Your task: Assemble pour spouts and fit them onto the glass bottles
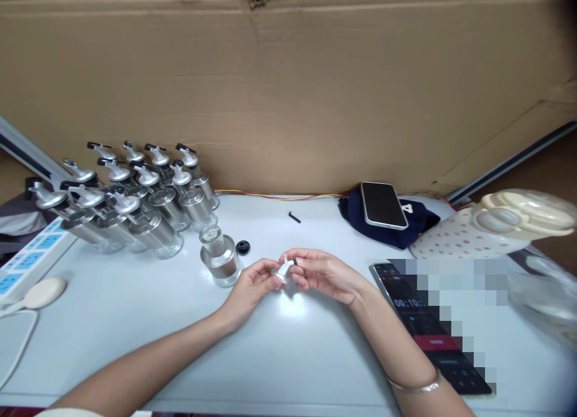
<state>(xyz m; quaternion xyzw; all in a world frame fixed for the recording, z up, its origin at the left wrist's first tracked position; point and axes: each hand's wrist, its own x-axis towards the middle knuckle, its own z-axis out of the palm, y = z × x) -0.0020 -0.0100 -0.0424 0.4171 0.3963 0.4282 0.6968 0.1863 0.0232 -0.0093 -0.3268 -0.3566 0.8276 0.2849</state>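
Note:
Between both hands, low over the middle of the table, is a silver pour spout (283,271) with a small black piece at its tip. My left hand (258,280) is closed around its base. The fingers of my right hand (319,273) pinch the tip, where the black piece shows. Left of my hands an open glass bottle (220,258) with a metal band stands upright. Beside that bottle lies a round black stopper (243,247). Farther back is a thin black strip (294,217), lying flat on the table.
Several bottles with spouts (148,219) stand grouped at the back left, beside a white power strip (33,261). A phone (384,205) rests on a dark blue cap (419,216). A larger phone (433,333) and a spotted jug (469,232) are at right. Cardboard (288,92) walls the back.

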